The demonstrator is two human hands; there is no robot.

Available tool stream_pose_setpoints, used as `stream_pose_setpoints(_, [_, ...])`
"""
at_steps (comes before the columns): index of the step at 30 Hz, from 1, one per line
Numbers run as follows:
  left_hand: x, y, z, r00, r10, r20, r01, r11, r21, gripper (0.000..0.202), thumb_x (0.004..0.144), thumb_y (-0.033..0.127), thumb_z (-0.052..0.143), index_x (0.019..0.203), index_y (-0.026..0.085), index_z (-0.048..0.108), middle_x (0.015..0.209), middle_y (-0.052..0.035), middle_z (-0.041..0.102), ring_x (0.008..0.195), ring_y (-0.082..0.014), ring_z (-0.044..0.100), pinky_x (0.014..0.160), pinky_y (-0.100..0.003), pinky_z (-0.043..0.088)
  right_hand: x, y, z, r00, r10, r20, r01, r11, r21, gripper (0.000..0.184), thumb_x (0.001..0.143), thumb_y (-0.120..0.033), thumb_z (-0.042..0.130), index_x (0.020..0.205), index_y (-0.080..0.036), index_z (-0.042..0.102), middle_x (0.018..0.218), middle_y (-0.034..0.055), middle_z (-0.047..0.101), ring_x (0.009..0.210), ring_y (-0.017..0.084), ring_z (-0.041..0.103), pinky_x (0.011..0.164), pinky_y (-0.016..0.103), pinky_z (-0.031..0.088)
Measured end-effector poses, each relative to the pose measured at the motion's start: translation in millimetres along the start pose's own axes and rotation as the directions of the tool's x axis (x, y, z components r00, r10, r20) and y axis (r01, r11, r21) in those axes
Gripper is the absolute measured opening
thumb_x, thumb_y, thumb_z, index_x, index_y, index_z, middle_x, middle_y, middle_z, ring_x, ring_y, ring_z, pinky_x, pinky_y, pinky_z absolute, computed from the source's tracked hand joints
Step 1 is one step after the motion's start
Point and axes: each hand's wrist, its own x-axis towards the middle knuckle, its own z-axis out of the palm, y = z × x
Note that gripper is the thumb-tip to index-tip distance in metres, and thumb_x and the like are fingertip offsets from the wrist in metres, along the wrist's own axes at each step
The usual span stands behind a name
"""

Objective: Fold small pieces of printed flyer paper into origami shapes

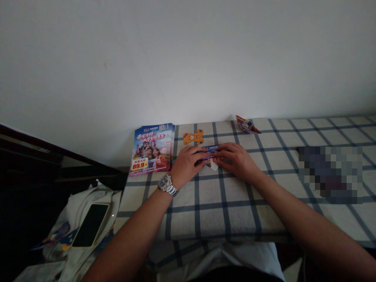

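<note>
A partly folded printed flyer lies on the checked tablecloth between my two hands, with a white pointed part facing me. My left hand, with a metal watch on its wrist, holds the flyer's left side between thumb and fingers. From the other side my right hand grips the right part, its fingertips on the top edge. The fingers cover much of the paper. A stack of flyers sits to the left of my left hand. Behind my right hand stands a folded paper piece with the same kind of print.
A bear-shaped picture lies just beyond my left hand. The checked cloth covers the table, which meets a white wall. At the right is a pixelated dark item. Lower left, a phone rests on white bags.
</note>
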Motion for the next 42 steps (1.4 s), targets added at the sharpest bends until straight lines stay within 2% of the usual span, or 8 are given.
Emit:
stream_pose_setpoints(16, [-3.2,-0.4,2.0,1.0,0.018,0.009,-0.019,0.999,0.033,0.028,0.097,0.027,0.068,0.126,0.029,0.071,0.132,-0.005,0.067,0.122,-0.0254,0.061,0.109,-0.053,0.048,-1.5,-0.1,-6.0,0.999,-0.021,0.044,0.021,1.0,0.002,0.021,0.096,-0.032,0.069,0.115,-0.026,0.076,0.122,0.0101,0.072,0.117,0.029,0.066,0.102,0.051,0.053])
stream_pose_setpoints(20, [-4.1,4.9,-1.5,0.998,0.063,0.029,-0.064,0.997,0.037,0.03,0.099,0.026,0.066,0.129,0.026,0.068,0.138,-0.0056,0.065,0.127,-0.0242,0.059,0.118,-0.053,0.042,-2.4,0.5,-4.9,0.999,-0.009,0.041,0.01,1.0,-0.005,0.023,0.096,-0.032,0.07,0.117,-0.026,0.076,0.125,0.0095,0.072,0.118,0.029,0.066,0.104,0.05,0.053])
stream_pose_setpoints(22, [-4.6,8.2,-3.1,0.995,0.091,0.041,-0.092,0.995,0.031,0.026,0.099,0.025,0.065,0.125,0.025,0.069,0.139,-0.0058,0.064,0.129,-0.0241,0.058,0.122,-0.054,0.036,-3.0,1.7,-4.2,0.999,-0.003,0.035,0.003,1.0,-0.013,0.023,0.096,-0.032,0.069,0.117,-0.026,0.076,0.126,0.0099,0.072,0.118,0.029,0.066,0.104,0.05,0.053])
stream_pose_setpoints(29, [-5.0,13.5,-4.5,0.987,0.108,0.121,-0.113,0.993,0.035,0.031,0.098,0.027,0.066,0.129,0.027,0.068,0.138,-0.0046,0.065,0.131,-0.0244,0.057,0.127,-0.055,0.031,-3.9,3.3,-4.6,1.0,0.023,0.001,-0.023,0.999,-0.042,0.026,0.099,-0.037,0.064,0.119,-0.024,0.075,0.124,0.0113,0.072,0.117,0.03,0.067,0.102,0.05,0.055])
stream_pose_setpoints(34, [-5.5,13.5,-5.5,0.988,0.083,0.128,-0.091,0.994,0.058,0.033,0.098,0.026,0.067,0.13,0.028,0.068,0.141,-0.0043,0.063,0.133,-0.0247,0.056,0.127,-0.057,0.03,-3.7,2.7,-5.7,1.0,0.027,0.004,-0.027,0.999,-0.027,0.028,0.099,-0.035,0.064,0.124,-0.027,0.073,0.126,0.0104,0.072,0.118,0.03,0.067,0.102,0.052,0.055])
stream_pose_setpoints(42, [-5.6,17.2,-9.6,0.995,0.073,0.065,-0.082,0.986,0.145,0.028,0.097,0.028,0.067,0.125,0.026,0.071,0.163,-0.0061,0.04,0.15,-0.0298,0.037,0.127,-0.057,0.031,-3.1,0.9,-9.6,0.998,0.065,0.011,-0.065,0.998,-0.018,0.037,0.099,-0.033,0.063,0.135,-0.027,0.065,0.127,0.0092,0.072,0.119,0.03,0.067,0.104,0.05,0.054])
